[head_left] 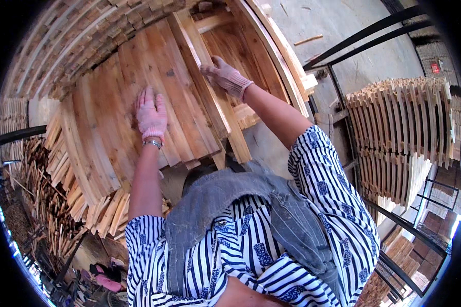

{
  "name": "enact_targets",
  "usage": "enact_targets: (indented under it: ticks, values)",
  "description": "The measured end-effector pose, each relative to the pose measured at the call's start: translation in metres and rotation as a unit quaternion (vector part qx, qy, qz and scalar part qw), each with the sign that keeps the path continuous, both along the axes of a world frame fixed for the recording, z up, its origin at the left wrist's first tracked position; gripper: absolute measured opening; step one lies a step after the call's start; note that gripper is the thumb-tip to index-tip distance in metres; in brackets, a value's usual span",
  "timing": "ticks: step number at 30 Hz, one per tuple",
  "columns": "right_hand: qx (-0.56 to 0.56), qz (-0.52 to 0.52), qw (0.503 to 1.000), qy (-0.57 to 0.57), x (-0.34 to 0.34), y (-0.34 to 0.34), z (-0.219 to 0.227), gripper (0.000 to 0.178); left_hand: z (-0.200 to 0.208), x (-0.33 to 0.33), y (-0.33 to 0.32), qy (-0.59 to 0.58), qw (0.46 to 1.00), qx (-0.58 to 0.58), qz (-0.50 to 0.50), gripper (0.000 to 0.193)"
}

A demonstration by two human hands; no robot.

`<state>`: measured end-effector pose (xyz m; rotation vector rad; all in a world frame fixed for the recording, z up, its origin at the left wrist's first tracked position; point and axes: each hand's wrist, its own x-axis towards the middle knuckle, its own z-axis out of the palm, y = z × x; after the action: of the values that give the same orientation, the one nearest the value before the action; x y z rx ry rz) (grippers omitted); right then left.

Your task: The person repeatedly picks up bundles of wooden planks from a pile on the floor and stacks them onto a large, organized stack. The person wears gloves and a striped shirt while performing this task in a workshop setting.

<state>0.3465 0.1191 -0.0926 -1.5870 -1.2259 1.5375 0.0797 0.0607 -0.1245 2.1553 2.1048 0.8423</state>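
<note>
Side by side under my arms lies a layer of brown wooden boards (105, 110), topping a stack. My left hand (151, 116), in a pale pink knit glove, rests flat on these boards with its fingers stretched forward. Along the layer's right edge runs a narrower wooden plank (221, 113), its side face bright. At this plank is my right hand (228, 79), gloved the same way, with its fingers bent over the wood; their undersides are hidden. Right of it, more boards (251, 48) lie lower down, beside a long pale edge strip.
Layered timber (82, 38) rises at the far left. Loose sticks (41, 189) and offcuts heap up at the left. To the right stand a black metal frame (338, 82) and a tall stack of slats (402, 123). A stray stick (308, 39) lies on the concrete floor.
</note>
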Motion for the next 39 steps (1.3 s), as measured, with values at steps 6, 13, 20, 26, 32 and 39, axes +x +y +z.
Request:
enact_targets:
  ticks: [6,13,20,26,32,39]
  values:
    - [0.078,-0.005,0.997,-0.027,0.038,0.001,0.002,0.060,0.028,0.014,0.001,-0.011,0.995,-0.098,0.022,0.053]
    - [0.152,0.063,0.938,-0.304,0.041,-0.004,-0.002,0.081,0.047,0.132,0.028,0.194,0.962,-0.157,-0.112,0.070]
    - [0.094,0.070,0.957,-0.265,0.051,-0.004,0.028,0.097,0.035,0.094,0.026,0.086,0.975,-0.098,-0.180,0.058]
    - [0.095,0.061,0.952,-0.284,0.004,-0.018,0.043,0.073,0.014,0.074,0.013,-0.107,0.988,-0.009,-0.112,0.048]
    - [0.042,0.078,0.948,-0.305,-0.063,-0.024,0.045,0.066,0.009,0.067,0.021,-0.222,0.971,0.037,-0.082,0.037]
    - [0.140,0.056,0.972,-0.179,-0.040,-0.031,0.096,0.052,0.080,0.085,0.010,-0.679,0.713,-0.148,-0.094,0.053]
